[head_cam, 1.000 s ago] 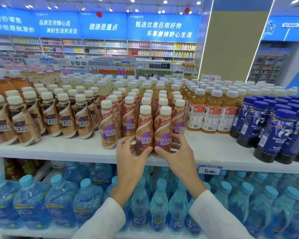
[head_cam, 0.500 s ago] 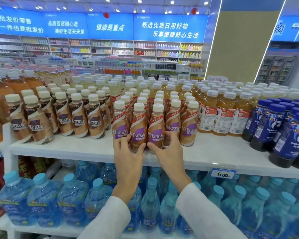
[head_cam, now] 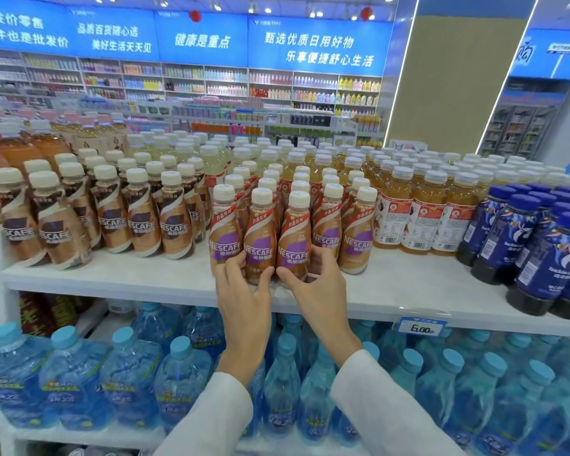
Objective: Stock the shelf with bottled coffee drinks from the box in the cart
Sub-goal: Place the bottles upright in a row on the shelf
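Left hand [head_cam: 244,292]: a coffee bottle [head_cam: 260,236] is being gripped low, with thumb and fingers curled round it.
Right hand [head_cam: 315,281]: the next bottle [head_cam: 295,240] is being gripped likewise.
Bottles: both are being held upright at the shelf [head_cam: 112,278] front, touching, with tan drink showing at the necks.
Hidden: their bases are being covered by the hands.
Cut off: the sleeves [head_cam: 385,406] are being cropped below.
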A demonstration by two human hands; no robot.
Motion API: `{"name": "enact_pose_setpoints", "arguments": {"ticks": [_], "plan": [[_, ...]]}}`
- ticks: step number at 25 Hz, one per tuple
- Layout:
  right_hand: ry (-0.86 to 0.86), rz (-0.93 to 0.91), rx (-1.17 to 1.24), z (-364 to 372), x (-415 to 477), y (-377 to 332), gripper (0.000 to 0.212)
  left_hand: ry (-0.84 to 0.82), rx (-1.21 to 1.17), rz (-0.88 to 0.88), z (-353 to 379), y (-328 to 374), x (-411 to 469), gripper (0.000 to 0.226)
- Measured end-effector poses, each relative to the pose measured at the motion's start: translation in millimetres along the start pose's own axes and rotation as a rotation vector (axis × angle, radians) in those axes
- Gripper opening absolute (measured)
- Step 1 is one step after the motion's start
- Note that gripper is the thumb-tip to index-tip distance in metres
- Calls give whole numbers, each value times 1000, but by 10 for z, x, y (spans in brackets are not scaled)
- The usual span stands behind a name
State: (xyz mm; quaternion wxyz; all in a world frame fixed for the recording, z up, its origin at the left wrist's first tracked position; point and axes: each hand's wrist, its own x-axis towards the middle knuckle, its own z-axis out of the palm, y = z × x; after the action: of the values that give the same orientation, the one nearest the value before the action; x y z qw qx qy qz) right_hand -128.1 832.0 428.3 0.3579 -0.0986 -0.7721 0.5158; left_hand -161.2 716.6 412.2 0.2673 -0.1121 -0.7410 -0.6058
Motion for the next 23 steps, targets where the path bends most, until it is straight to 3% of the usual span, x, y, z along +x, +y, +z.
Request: {"name": "enact_pose_setpoints", "arguments": {"ticks": [23], "plan": [[-45, 38, -11, -19, -24, -30, 62, 11, 19, 5, 40, -21, 3, 48]]}}
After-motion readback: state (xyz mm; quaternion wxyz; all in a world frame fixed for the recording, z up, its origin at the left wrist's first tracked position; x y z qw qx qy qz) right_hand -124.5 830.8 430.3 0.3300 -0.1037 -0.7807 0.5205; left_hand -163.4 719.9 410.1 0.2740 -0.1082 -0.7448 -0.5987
